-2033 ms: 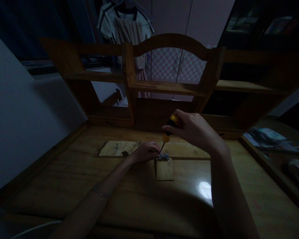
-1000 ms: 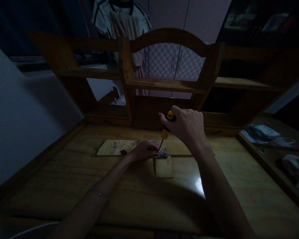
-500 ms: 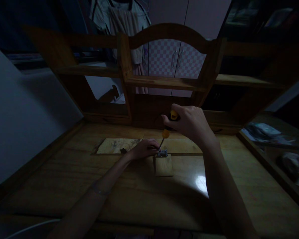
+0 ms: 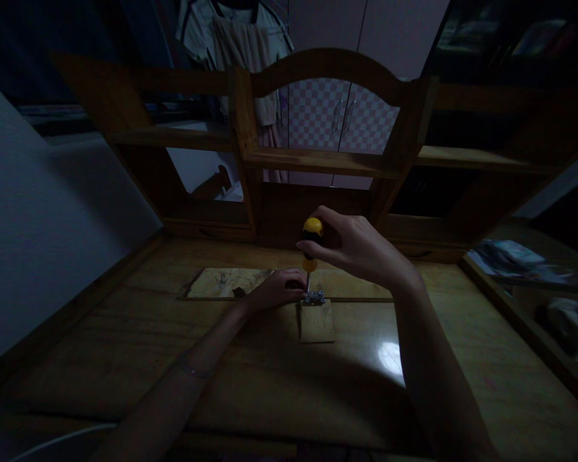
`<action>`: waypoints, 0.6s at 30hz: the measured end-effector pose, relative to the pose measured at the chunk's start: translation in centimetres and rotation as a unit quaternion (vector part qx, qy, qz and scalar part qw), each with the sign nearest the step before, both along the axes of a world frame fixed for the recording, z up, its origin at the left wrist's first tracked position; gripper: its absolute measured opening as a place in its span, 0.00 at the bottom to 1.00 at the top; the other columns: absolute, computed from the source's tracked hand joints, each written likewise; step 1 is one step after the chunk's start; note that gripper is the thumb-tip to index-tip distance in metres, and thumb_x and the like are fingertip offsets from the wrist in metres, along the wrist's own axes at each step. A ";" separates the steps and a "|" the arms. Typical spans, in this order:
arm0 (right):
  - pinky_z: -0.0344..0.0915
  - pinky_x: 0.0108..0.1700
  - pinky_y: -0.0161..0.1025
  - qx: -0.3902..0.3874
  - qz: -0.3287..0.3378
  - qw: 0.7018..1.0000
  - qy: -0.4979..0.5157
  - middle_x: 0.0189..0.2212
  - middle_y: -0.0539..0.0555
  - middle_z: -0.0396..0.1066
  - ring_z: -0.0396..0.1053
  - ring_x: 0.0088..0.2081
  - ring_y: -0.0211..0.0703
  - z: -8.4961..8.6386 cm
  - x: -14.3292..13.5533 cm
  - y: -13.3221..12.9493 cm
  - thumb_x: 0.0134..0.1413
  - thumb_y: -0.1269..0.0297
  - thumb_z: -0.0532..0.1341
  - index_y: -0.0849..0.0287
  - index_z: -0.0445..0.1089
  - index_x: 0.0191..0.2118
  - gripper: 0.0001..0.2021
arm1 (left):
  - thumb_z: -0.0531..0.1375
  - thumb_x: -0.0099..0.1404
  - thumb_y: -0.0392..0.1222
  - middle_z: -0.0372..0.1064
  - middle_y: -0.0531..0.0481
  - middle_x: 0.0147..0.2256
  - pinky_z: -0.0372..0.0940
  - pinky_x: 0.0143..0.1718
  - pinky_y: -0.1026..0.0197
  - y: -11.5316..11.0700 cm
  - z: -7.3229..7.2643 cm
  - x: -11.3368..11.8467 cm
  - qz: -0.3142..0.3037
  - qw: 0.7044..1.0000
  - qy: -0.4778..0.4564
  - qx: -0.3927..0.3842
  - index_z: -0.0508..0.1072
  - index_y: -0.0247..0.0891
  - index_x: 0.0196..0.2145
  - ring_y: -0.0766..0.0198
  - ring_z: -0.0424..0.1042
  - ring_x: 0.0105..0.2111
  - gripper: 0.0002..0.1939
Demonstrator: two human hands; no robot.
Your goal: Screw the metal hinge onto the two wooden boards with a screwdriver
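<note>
My right hand [image 4: 354,247] is closed around the yellow and black handle of a screwdriver [image 4: 311,247], which stands almost upright. Its shaft runs down to a small metal hinge [image 4: 315,297]. That hinge lies where a small square wooden block [image 4: 316,321] meets a long pale board [image 4: 356,282]. My left hand [image 4: 279,289] rests on the long board, its fingers closed at the hinge's left side by the screwdriver tip. What the left fingertips pinch is too small and dark to make out.
A wooden desktop [image 4: 221,372] lies under everything. Behind it rises a wooden shelf unit [image 4: 318,158] with an arched top. A pale wall [image 4: 52,205] stands at the left. Plastic-wrapped items [image 4: 515,256] lie on the right, beyond the desk's raised edge [image 4: 520,321].
My right hand has shifted left, and the screwdriver has gone from leaning right to nearly upright. The grip on its handle looks looser. My left hand has barely moved.
</note>
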State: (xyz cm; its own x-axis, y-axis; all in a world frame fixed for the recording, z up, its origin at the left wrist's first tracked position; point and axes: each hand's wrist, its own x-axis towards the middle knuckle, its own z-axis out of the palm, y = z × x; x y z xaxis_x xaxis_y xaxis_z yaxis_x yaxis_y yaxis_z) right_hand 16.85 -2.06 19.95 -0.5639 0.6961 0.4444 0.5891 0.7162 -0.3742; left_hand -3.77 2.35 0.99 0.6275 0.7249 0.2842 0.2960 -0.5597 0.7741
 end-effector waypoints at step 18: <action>0.59 0.40 0.37 0.035 -0.036 0.998 -0.047 0.41 0.51 0.71 0.67 0.36 0.41 -0.1 0.1 -0.1 0.59 0.64 0.58 0.54 0.63 0.50 0.13 | 0.66 0.64 0.44 0.75 0.48 0.39 0.65 0.44 0.61 0.0 0.1 0.1 0.003 1.000 -0.005 0.011 0.77 0.37 0.38 0.61 0.73 0.40 0.08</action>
State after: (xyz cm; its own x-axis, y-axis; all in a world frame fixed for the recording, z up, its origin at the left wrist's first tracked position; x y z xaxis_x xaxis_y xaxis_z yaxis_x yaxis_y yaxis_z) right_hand 16.96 -2.14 19.87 -0.5551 0.7051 0.4413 0.6699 0.6934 -0.2653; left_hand -3.64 2.32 1.07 0.6210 0.7218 0.3055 0.2914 -0.5744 0.7650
